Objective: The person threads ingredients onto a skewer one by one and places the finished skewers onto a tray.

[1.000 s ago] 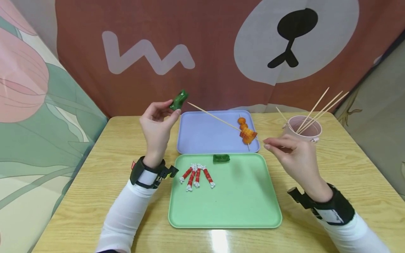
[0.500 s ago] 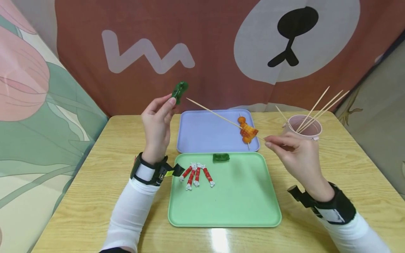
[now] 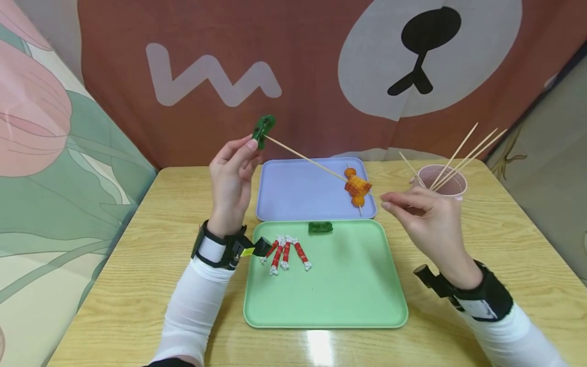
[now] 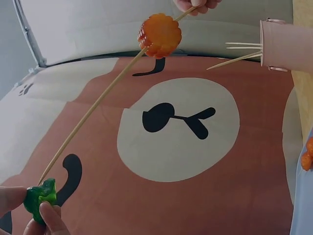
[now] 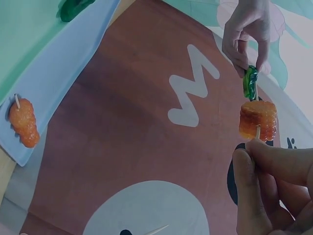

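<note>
My left hand [image 3: 254,143] is raised above the table's far left and pinches a small green pepper piece [image 3: 264,126] between thumb and fingertips. My right hand [image 3: 389,203] pinches the lower end of a thin wooden skewer [image 3: 307,158] that carries an orange corn chunk [image 3: 358,186]. The skewer slants up to the left and its tip touches the green piece. In the left wrist view the tip meets the green piece [image 4: 40,195] and the corn chunk [image 4: 160,35] sits high on the stick. The right wrist view looks along the stick past the corn chunk [image 5: 258,120] to the green piece [image 5: 251,82].
A green tray [image 3: 348,306] in front holds another green piece [image 3: 320,227] and several red-and-white sticks [image 3: 285,253]. Behind it a purple tray [image 3: 293,199] holds a finished skewer with orange pieces [image 3: 358,201]. A pink cup [image 3: 442,181] of spare skewers stands at the right.
My left hand has lifted the green piece higher and slightly right. The skewer tip, which was apart from it, now touches it. The right hand has barely moved.
</note>
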`<state>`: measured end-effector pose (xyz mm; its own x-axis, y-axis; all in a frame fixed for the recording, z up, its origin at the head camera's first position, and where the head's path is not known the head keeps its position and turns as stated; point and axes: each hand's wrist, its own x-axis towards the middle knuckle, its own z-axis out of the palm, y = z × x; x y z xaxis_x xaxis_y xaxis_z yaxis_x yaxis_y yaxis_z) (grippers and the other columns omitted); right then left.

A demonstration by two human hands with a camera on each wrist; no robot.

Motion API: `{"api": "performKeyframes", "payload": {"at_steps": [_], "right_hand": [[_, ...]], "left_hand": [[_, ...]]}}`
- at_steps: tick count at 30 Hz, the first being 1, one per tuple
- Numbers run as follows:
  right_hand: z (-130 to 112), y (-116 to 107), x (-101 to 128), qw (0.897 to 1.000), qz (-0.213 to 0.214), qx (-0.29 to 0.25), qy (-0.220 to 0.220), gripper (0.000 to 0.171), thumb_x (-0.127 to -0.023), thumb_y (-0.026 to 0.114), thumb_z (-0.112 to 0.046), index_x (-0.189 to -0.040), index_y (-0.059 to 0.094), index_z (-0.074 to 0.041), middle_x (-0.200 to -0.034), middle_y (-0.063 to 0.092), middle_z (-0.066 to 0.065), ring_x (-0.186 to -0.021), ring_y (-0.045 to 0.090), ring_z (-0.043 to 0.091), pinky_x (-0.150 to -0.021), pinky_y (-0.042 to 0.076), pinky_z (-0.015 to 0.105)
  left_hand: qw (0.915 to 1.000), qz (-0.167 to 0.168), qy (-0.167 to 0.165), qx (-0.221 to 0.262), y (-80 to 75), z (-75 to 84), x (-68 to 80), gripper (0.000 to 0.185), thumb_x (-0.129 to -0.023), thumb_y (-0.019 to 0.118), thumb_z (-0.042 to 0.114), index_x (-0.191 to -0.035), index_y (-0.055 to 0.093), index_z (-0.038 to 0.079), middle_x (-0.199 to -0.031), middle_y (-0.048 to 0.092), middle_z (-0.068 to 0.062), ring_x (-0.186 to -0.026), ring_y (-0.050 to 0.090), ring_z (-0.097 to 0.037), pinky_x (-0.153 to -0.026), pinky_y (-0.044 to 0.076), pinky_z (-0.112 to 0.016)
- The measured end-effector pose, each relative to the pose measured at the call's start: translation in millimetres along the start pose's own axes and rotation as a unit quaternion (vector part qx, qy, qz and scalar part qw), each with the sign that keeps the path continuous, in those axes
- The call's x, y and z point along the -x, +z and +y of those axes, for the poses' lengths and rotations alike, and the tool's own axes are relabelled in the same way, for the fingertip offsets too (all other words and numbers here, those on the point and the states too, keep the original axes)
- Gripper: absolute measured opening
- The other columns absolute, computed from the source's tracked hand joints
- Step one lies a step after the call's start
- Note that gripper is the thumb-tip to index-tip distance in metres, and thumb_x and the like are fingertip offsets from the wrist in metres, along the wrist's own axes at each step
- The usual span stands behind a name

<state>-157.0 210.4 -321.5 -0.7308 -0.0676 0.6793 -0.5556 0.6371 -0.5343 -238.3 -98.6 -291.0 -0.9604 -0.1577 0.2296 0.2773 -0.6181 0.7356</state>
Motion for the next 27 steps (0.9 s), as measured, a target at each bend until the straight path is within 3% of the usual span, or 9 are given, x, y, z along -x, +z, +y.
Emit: {"api": "performKeyframes", "payload": {"at_steps": [13, 27], "right_hand": [[0.6, 0.8, 0.8, 1.000, -0.003, 0.012, 0.001, 0.017, -0.070, 0.079, 0.003, -0.087, 0.077, -0.003, -0.073, 0.070, 0.006, -0.063, 0.052, -0.009, -0.057, 0.043, 0.004], [4.6, 5.3, 0.3, 1.000, 0.003, 0.019, -0.013, 0.016, -0.069, 0.080, 0.004, -0.084, 0.077, -0.003, -0.069, 0.069, 0.005, -0.061, 0.052, -0.009, -0.054, 0.042, 0.004]], "left_hand": [[0.9992, -0.008, 0.010, -0.037, 1.2, -2.9, 2.9, 0.008, -0.082, 0.072, 0.006, -0.090, 0.070, 0.005, -0.098, 0.066, -0.008, -0.080, 0.067, -0.016, -0.075, 0.056, -0.025], [0.9974, -0.008, -0.007, -0.072, -0.5, -15.9, 1.7, 0.007, -0.081, 0.073, 0.005, -0.088, 0.072, 0.007, -0.093, 0.068, -0.006, -0.075, 0.063, -0.016, -0.072, 0.053, -0.026]]}}
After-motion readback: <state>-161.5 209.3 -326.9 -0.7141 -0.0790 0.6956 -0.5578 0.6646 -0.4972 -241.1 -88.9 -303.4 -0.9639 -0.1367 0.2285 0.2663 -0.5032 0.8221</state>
